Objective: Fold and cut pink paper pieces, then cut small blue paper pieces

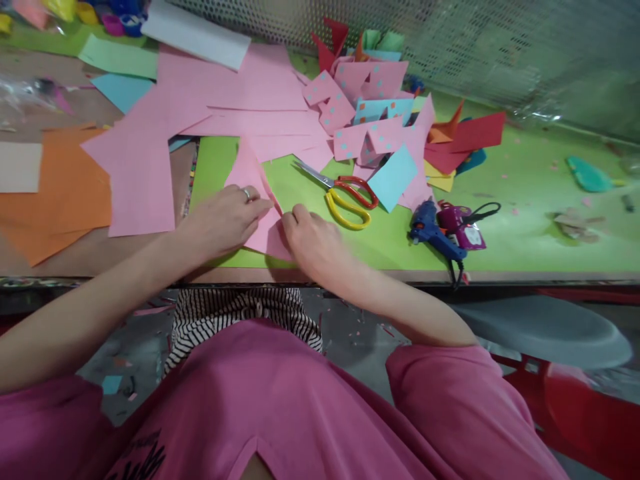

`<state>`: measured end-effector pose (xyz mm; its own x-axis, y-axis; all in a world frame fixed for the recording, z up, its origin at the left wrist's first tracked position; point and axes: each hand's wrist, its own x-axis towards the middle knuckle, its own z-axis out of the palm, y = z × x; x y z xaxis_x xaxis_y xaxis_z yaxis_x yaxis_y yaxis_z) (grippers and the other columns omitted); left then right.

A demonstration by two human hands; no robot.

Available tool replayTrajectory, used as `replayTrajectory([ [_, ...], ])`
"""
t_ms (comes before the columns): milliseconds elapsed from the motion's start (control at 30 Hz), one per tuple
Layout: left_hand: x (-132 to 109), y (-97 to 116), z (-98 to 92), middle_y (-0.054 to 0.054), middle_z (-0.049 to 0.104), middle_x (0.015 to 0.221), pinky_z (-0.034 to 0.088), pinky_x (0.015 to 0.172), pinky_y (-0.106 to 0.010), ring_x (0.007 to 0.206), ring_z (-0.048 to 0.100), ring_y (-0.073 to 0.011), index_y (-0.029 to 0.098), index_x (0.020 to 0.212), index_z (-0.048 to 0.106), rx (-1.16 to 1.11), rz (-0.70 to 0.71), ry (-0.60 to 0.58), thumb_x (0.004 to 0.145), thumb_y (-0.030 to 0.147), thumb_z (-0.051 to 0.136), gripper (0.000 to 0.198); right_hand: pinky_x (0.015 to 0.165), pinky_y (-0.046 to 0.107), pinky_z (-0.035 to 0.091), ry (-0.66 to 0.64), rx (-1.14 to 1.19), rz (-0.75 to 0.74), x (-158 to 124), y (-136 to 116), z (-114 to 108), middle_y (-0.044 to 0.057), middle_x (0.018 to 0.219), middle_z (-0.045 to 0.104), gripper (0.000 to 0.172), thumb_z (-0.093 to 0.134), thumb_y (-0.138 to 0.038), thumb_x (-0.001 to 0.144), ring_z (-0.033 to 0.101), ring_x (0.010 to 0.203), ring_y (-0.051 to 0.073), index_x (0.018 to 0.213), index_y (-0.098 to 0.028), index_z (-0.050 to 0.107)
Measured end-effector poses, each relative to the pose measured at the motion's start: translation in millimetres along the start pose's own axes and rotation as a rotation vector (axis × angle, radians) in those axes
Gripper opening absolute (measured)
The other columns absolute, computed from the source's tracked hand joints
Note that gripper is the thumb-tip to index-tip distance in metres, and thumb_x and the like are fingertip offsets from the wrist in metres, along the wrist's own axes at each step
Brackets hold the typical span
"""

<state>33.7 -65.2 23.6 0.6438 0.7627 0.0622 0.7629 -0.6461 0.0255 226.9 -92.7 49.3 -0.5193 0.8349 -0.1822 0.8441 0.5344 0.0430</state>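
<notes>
A pink paper piece [250, 175] lies on the green sheet [220, 160] near the table's front edge, partly folded with a flap standing up. My left hand [225, 219], with a ring on one finger, presses on its left side with fingers pinched at the fold. My right hand [313, 240] is closed with fingertips pressing the paper's lower right edge. The two hands almost meet at the crease.
Red and yellow scissors [345, 193] lie just right of my hands. A blue glue gun [433, 230] and a purple item [463, 227] sit further right. Large pink sheets [220, 93], orange paper [60, 193] and dotted pink folded shapes [360, 113] cover the back.
</notes>
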Motion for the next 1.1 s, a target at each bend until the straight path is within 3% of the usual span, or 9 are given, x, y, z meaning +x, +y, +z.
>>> replayTrajectory([
  [100,-7,7,1.1,-0.014,0.072,0.106,0.052,0.082,-0.043,0.096,0.068,-0.0294,0.016,0.112,0.068,-0.076,-0.002,-0.053,0.105,0.026,0.028,0.042,0.065,0.031,0.037,-0.061,0.304,-0.264,-12,3,-9,0.011,0.096,0.071,0.028,0.044,-0.024,0.106,0.061,0.076,0.018,0.106,-0.013,0.070],
  [167,-12,7,-2.1,-0.015,0.072,0.104,0.053,0.079,-0.043,0.095,0.069,-0.0313,0.016,0.112,0.066,-0.131,-0.057,-0.121,0.105,0.038,0.031,0.042,0.072,0.029,0.041,0.013,0.414,-0.383,-10,15,-8,0.007,0.095,0.072,0.028,0.044,-0.025,0.106,0.061,0.081,0.017,0.102,-0.016,0.070],
  [267,-15,2,-8.9,-0.013,0.071,0.111,0.053,0.085,-0.043,0.103,0.067,-0.0325,0.017,0.118,0.062,-0.199,-0.028,-0.166,0.099,0.048,0.047,0.039,0.090,0.037,0.042,0.295,0.267,-0.304,7,38,5,0.012,0.125,0.070,0.026,0.049,-0.015,0.100,0.060,0.110,0.025,0.119,-0.017,0.068],
  [367,-18,-5,-14.4,-0.010,0.071,0.106,0.051,0.085,-0.040,0.099,0.066,-0.0284,0.020,0.114,0.062,-0.226,0.064,-0.178,0.097,0.036,0.050,0.026,0.105,0.045,0.034,0.403,0.114,-0.352,28,53,24,0.009,0.138,0.066,0.026,0.053,-0.018,0.102,0.053,0.125,0.028,0.123,-0.022,0.067],
  [500,-26,-17,-15.1,-0.011,0.069,0.094,0.048,0.077,-0.036,0.088,0.063,-0.0234,0.017,0.098,0.065,-0.225,0.112,-0.170,0.101,0.020,0.037,0.028,0.094,0.039,0.034,0.351,-0.008,-0.420,29,48,38,0.005,0.100,0.074,0.029,0.042,-0.025,0.110,0.058,0.093,0.021,0.107,-0.020,0.070],
  [567,-33,-22,-10.5,-0.011,0.069,0.094,0.047,0.078,-0.037,0.088,0.063,-0.0240,0.016,0.097,0.067,-0.165,0.081,-0.113,0.102,0.021,0.036,0.032,0.087,0.037,0.033,0.333,-0.032,-0.400,18,40,39,0.006,0.093,0.072,0.031,0.041,-0.025,0.110,0.056,0.085,0.020,0.103,-0.017,0.070],
  [800,-48,-19,11.8,-0.011,0.071,0.099,0.051,0.088,-0.044,0.095,0.066,-0.0286,0.019,0.102,0.071,-0.193,-0.053,0.037,0.106,0.036,0.033,0.042,0.086,0.037,0.032,0.329,0.061,-0.267,-2,27,44,0.008,0.103,0.072,0.033,0.041,-0.031,0.111,0.053,0.095,0.023,0.115,-0.019,0.071],
  [967,-44,-3,8.2,-0.012,0.071,0.098,0.052,0.084,-0.045,0.092,0.066,-0.0298,0.020,0.104,0.073,-0.149,-0.111,0.040,0.106,0.037,0.031,0.046,0.085,0.037,0.032,0.266,0.120,-0.196,5,25,41,0.010,0.102,0.071,0.040,0.034,-0.034,0.112,0.054,0.096,0.024,0.109,-0.019,0.071],
  [1100,-40,3,5.5,-0.011,0.074,0.096,0.052,0.085,-0.044,0.091,0.067,-0.0287,0.021,0.099,0.073,-0.207,-0.207,0.075,0.105,0.036,0.037,0.040,0.085,0.036,0.033,0.237,0.274,-0.125,7,23,36,0.010,0.101,0.072,0.031,0.041,-0.033,0.109,0.056,0.096,0.024,0.104,-0.018,0.069],
])
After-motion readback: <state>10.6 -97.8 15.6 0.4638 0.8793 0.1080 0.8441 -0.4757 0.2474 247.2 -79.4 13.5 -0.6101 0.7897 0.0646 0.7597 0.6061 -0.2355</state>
